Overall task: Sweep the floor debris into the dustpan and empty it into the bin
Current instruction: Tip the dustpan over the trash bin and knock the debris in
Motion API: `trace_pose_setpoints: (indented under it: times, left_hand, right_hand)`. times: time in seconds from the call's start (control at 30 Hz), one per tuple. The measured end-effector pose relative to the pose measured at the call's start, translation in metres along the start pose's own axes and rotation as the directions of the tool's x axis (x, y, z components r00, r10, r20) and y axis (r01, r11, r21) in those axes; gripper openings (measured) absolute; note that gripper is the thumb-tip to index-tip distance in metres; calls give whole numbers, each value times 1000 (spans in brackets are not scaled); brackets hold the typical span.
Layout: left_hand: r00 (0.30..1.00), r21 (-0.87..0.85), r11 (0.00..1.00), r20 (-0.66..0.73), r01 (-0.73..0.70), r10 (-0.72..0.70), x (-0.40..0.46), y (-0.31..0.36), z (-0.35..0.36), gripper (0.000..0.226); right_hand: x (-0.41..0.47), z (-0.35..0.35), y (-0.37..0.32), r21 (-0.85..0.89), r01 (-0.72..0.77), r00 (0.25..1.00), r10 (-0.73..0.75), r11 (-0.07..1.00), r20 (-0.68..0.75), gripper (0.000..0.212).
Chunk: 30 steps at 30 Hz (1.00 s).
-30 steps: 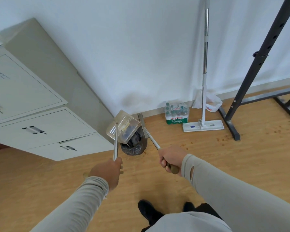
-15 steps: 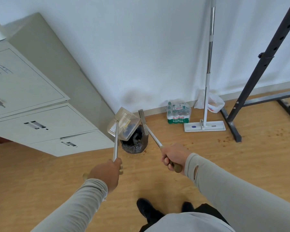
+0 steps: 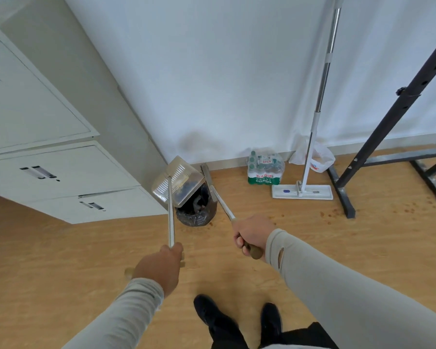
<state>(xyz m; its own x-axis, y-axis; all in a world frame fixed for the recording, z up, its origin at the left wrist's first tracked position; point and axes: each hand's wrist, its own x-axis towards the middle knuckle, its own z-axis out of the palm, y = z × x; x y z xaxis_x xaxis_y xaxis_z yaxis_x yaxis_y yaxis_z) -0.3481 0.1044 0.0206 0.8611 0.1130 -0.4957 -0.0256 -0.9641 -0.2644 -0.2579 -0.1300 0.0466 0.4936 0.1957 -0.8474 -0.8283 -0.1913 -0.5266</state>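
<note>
Head view: left hand [image 3: 159,267] clenched round long metal handle – dustpan [image 3: 178,181] at far end, tipped above bin [image 3: 196,210], well ahead of hand. Right hand [image 3: 253,234] grips broom [image 3: 209,182] handle – head rests at bin's right rim. Bin black-lined, beside cabinet [image 3: 61,172], near wall.

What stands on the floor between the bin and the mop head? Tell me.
In the head view, a shrink-wrapped pack of water bottles stands against the wall between the bin and the mop head; otherwise bare wood floor.
</note>
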Motion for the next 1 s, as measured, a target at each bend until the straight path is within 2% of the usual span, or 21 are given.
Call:
trace_pose_setpoints:
  times: [0.3, 0.4, 0.73, 1.0]
  left_hand:
    - [998, -87, 994, -15, 66, -68, 1, -6, 1, 35]
    - [994, -156, 982, -20, 103, -108, 1, -12, 2, 36]
    - [993, -175, 982, -90, 63, -80, 0, -5, 6, 36]
    - [992, -134, 989, -100, 58, -72, -10, -11, 13, 41]
  right_hand:
    - [-3, 3, -1, -59, -33, 999, 33, 998, -1, 17]
    - [-1, 3, 0, -14, -35, 999, 35, 999, 6, 15]
    - [-3, 0, 1, 43, -19, 1000, 20, 999, -13, 14]
    - [-2, 2, 5, 7, 13, 1000, -13, 1000, -21, 13]
